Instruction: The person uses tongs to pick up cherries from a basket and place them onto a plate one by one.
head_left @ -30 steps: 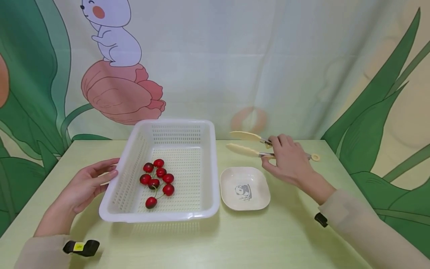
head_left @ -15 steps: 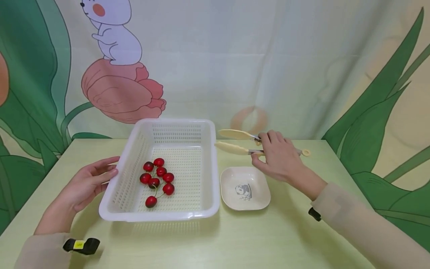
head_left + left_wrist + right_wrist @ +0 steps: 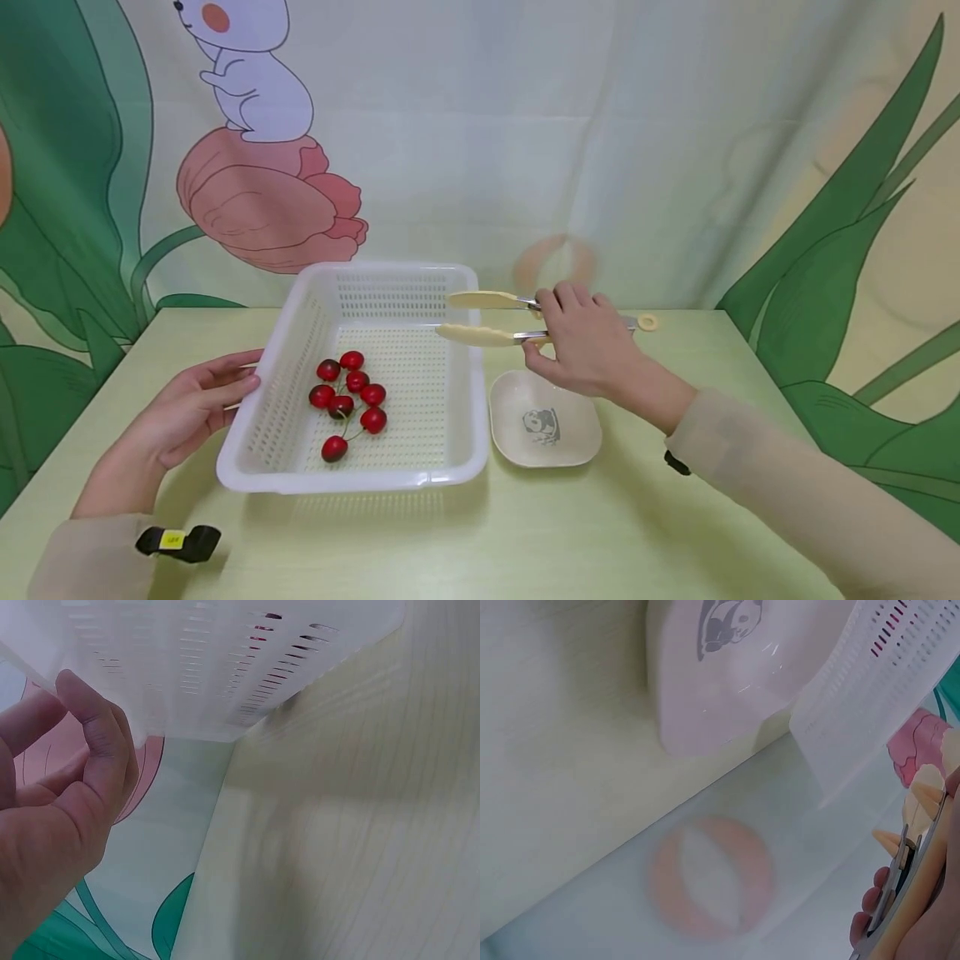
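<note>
The left hand (image 3: 191,406) pinches the left rim of a white basket (image 3: 352,482), with its thumb on the edge. The right hand (image 3: 588,337) holds a pair of tongs (image 3: 476,335), and its fingers are bent round the handles. The two tong arms stand apart, with a gap between them, so they pinch no cherry. Their cream tips point left from the right hand, past the basket's right rim and over its inside. How high they are above the basket floor I cannot tell. A small ring (image 3: 647,322) at the tail of the tongs sticks out to the right of this hand.

To the right of the left hand, eight red cherries (image 3: 357,382) sit on the basket floor — some with thin green stems. They stay near the left side, well apart from the tong tips, with room on the holey floor between. A small white dish (image 3: 542,452) with a panda on it lies just beside the basket, below and a bit left of the right hand.

The pale green tabletop (image 3: 525,533) runs on in front of the basket and dish. Its back edge is just behind the right hand — a picture cloth (image 3: 450,183) hangs there like a wall.
</note>
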Demonstrator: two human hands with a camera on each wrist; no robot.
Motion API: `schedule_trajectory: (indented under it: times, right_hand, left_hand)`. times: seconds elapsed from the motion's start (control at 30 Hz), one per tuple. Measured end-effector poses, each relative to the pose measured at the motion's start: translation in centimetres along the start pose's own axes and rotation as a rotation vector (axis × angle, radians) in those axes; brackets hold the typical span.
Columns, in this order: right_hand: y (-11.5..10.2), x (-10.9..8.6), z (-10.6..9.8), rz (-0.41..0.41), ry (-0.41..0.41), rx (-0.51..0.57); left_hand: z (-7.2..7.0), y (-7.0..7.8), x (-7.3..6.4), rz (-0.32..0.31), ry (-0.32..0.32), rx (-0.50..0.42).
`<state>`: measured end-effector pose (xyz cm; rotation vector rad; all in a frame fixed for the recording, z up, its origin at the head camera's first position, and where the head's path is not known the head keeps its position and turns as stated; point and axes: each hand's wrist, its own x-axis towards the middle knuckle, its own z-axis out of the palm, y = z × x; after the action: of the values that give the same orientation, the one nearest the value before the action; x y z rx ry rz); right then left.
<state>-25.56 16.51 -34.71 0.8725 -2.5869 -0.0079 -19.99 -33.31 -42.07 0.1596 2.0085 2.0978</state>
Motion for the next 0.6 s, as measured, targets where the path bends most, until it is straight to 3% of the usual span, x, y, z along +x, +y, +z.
schedule_trajectory:
  times: [0.6]
  right_hand:
    - [-4.0, 2.9, 1.3, -0.141, 0.030, -0.048]
  left_hand:
    - [-0.2, 0.0, 0.3, 0.009, -0.039, -0.005]
